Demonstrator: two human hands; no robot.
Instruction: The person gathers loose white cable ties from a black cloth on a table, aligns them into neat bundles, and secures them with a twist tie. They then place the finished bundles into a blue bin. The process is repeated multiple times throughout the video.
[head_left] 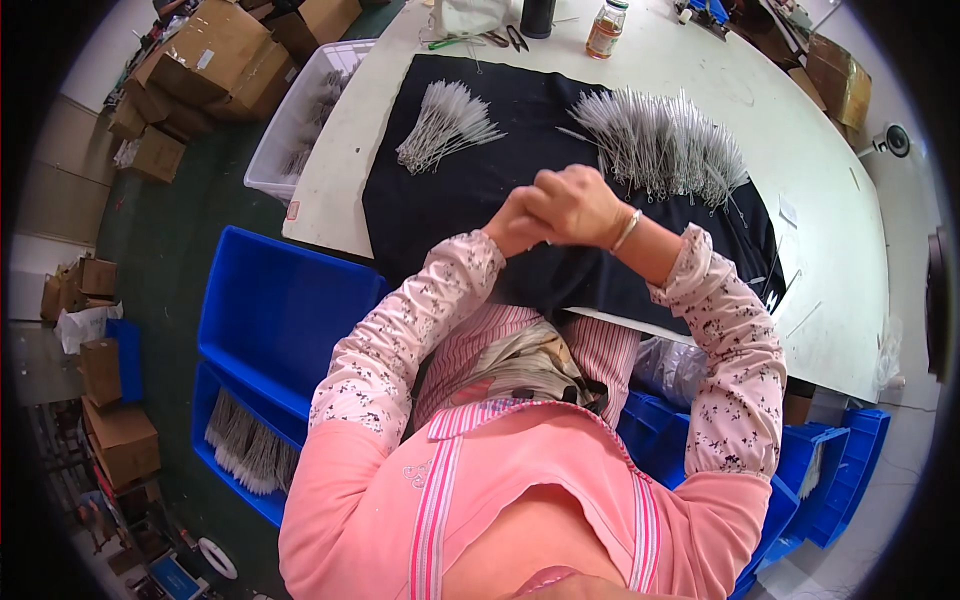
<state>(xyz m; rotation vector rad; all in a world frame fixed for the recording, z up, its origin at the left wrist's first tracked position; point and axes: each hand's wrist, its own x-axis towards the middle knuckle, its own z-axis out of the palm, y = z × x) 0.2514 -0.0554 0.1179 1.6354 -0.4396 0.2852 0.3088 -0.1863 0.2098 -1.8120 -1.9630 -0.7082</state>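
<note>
a left hand [515, 224] and right hand [580, 206] meet, fingers curled, above a black cloth [530, 105]; whether either grips anything cannot be told. farther across the cloth lie a small pile of thin brushes [445, 122] at left and a larger pile of brushes [660, 142] at right.

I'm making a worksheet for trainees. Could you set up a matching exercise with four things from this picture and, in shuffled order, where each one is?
Things
1. Left hand and right hand
2. Smaller brush pile
3. Glass jar
4. Bracelet

Places
A. On the white table, beyond the cloth
B. Together above the dark cloth
C. Around the right wrist
D. On the cloth's left part

Pairs: 1-B, 2-D, 3-A, 4-C
</note>
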